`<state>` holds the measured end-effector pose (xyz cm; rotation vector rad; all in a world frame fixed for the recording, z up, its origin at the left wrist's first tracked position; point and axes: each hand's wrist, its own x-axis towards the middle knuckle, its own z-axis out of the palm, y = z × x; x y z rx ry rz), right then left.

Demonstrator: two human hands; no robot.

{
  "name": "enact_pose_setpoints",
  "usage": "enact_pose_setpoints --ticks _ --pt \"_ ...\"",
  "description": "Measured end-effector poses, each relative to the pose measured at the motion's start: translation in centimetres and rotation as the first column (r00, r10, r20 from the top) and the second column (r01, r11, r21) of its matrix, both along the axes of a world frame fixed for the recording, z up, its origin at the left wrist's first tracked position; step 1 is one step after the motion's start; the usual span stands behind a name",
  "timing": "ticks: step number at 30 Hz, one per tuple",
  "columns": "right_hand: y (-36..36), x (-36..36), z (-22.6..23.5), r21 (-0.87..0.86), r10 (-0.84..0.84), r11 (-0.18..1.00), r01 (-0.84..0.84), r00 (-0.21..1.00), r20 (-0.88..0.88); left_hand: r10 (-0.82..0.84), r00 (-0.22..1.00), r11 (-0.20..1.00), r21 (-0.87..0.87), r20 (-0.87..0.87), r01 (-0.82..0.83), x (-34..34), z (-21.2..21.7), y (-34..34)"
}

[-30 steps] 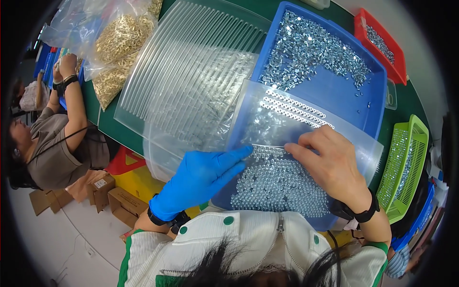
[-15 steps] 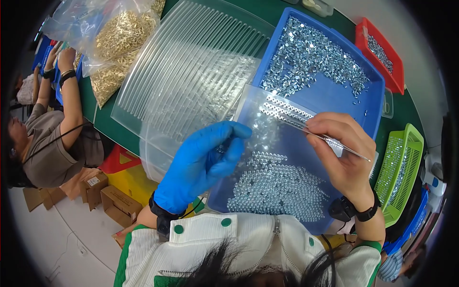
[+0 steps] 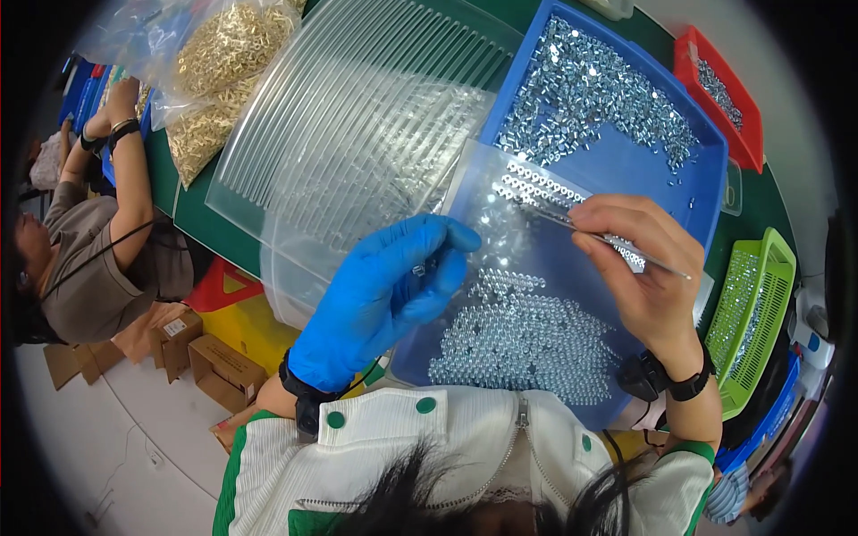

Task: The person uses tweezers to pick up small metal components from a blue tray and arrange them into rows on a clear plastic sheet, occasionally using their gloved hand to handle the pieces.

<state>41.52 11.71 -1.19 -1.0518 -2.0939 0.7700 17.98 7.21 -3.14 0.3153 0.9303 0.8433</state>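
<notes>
My left hand [image 3: 384, 290], in a blue glove, is curled with its thumb near the fingers. A few small shiny metal parts [image 3: 425, 266] show in its cupped palm. My bare right hand [image 3: 639, 263] pinches a pair of metal tweezers [image 3: 657, 261], their tips pointing left. Beneath the tips, short rows of small silver ring-shaped parts [image 3: 541, 185] lie on a clear plastic sheet [image 3: 474, 183]. Closer to me, a dense patch of similar small round parts [image 3: 527, 344] covers the sheet's near end. The sheet lies over a blue tray [image 3: 706, 192].
Loose silver parts [image 3: 572, 89] fill the tray's far end. A ribbed clear plastic panel [image 3: 349, 116] and bags of brass-coloured parts [image 3: 223, 58] lie left. A red bin [image 3: 749, 134] and a green basket [image 3: 760, 330] stand right. Another person [image 3: 98, 241] works at far left.
The tweezers' tips have shifted a little to the right over the ring rows. My gloved left hand has moved slightly up and right, still curled. The whole view has shifted slightly.
</notes>
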Motion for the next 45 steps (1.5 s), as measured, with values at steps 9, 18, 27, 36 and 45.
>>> enact_pose_setpoints --ticks 9,18,27,36,45 --pt "-1.7 -0.9 2.8 -0.083 0.164 0.98 -0.183 0.966 -0.199 -0.087 0.996 0.996 -0.002 -0.025 0.087 0.2 1.0 -0.5" --pt "-3.3 -0.7 2.6 -0.081 0.183 0.976 -0.202 0.963 -0.197 -0.161 0.987 0.987 -0.008 0.0 0.161 0.4 1.1 -1.5" --pt "-4.5 1.8 2.8 -0.074 0.006 0.997 -0.019 0.984 -0.177 -0.087 0.986 0.996 0.006 0.141 0.087 0.2 -0.1 -1.9" --pt "-6.5 5.9 3.6 -0.075 -0.087 0.992 0.105 0.973 0.216 -0.061 0.979 0.998 0.038 0.193 0.054 0.2 -0.9 -2.0" --pt "-8.2 7.1 2.7 -0.123 -0.139 0.975 0.184 0.941 0.31 -0.067 0.977 0.998 -0.003 0.2 0.069 0.9 -0.6 -2.0"
